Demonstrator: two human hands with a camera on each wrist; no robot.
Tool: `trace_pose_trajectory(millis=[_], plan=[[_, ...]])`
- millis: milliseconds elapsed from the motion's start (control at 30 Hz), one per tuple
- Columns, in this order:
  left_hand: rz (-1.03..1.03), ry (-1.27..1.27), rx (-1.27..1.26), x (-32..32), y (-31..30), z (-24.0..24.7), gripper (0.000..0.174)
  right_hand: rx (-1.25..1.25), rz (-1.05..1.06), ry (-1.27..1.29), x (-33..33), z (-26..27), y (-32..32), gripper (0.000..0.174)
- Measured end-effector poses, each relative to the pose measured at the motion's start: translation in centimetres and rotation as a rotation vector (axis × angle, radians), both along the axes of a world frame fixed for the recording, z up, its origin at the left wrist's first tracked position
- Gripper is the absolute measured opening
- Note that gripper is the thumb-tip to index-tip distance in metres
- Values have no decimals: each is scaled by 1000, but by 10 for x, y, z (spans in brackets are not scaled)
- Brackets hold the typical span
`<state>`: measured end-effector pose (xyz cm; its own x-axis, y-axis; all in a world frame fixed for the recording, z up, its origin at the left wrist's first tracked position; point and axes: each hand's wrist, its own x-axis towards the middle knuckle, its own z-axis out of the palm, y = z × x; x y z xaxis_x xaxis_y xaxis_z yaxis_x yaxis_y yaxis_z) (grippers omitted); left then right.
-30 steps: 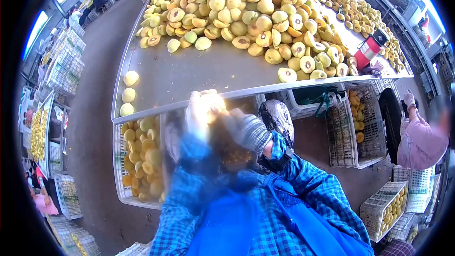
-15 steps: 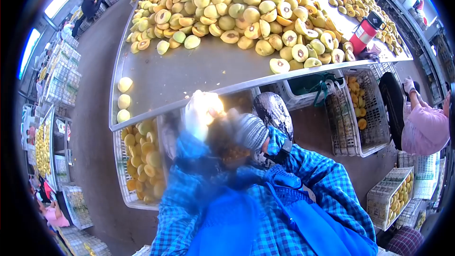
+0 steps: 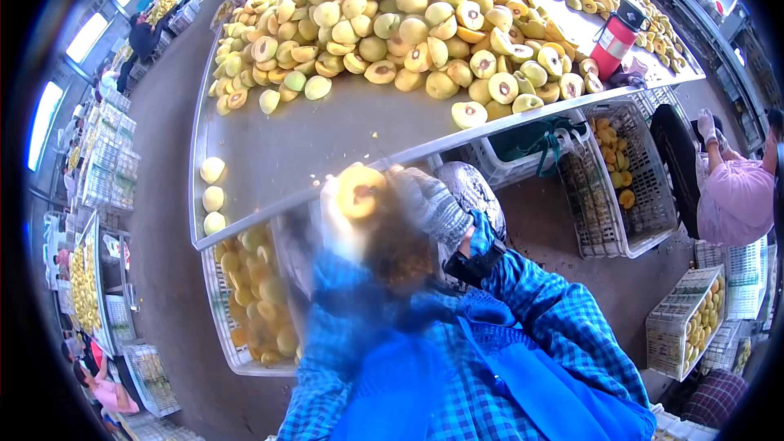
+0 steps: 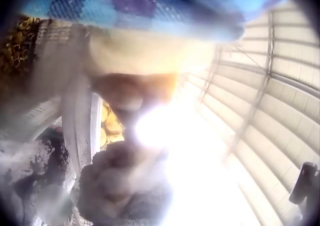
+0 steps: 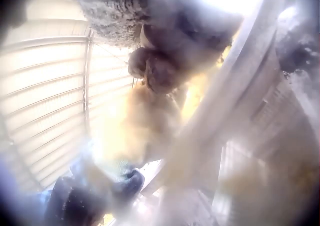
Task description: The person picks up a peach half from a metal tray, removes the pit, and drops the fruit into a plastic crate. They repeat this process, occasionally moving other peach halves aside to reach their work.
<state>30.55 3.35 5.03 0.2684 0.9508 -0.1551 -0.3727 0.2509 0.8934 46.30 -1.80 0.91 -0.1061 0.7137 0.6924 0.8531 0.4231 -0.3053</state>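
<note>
In the head view, my left hand (image 3: 339, 216), washed out by glare, grips a halved yellow peach (image 3: 359, 190), its cut face with a dark reddish centre turned up. Close on its right is my right hand (image 3: 433, 206) in a grey knit glove, fingers curled, their tips near the fruit's edge. Bare fingertips (image 5: 155, 73) extend from that glove in the right wrist view, close over the blurred fruit (image 5: 140, 121). I cannot tell whether the right fingers hold anything. Both hands are just off the near edge of a metal table (image 3: 302, 143).
A big heap of peach halves (image 3: 392, 33) covers the table's far side. Three peach pieces (image 3: 213, 198) line its left edge. A red flask (image 3: 614, 42) stands at right. Below are a crate of peaches (image 3: 261, 302) and another crate (image 3: 625, 188). A person in pink (image 3: 739, 196) sits at right.
The peach half's cut face now shows plainly, where glare hid it before. My right hand has shifted slightly and its fingers are clearer. The head view has turned a little.
</note>
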Motion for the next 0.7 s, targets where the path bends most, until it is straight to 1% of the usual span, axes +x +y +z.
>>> trace_pose_trajectory(millis=[67,100,133,200,233,300,333,367,433,467,533,567,633,667,700], plan=[[103,-157,-178,3,-4,4,54,-345,186,646,-3,-3,-9,33],[164,-251,-292,6,-7,9,52,-427,251,786,-6,-6,-16,32],[116,-235,-315,7,-12,20,50,-506,304,930,-9,-9,-23,31],[157,-217,-332,13,-19,28,50,-475,349,850,-14,-12,-37,27],[174,-209,-337,15,-20,29,50,-508,348,927,-16,-8,-40,25],[132,-227,-234,8,-14,-2,48,-565,339,1086,-22,4,-46,23],[113,-236,-184,8,-13,-7,47,-893,249,1282,-18,29,-49,26],[116,-258,-187,8,-16,-7,47,-1034,310,1421,-13,39,-52,27],[125,-302,-193,14,-25,14,48,-1332,361,1690,-3,57,-58,29],[112,-319,-190,15,-27,16,52,-1216,537,1794,-3,27,-60,28],[108,-334,-182,16,-30,14,48,-1216,550,1688,-3,34,-60,28],[106,-342,-177,17,-31,12,47,-1323,389,1478,-2,77,-57,28],[148,-155,-40,22,-34,5,40,-1299,229,1075,-8,93,-52,31],[168,-62,28,25,-35,2,37,-1185,224,890,-14,76,-49,35],[226,-94,-25,31,-37,4,33,-973,215,696,-22,51,-47,38]])
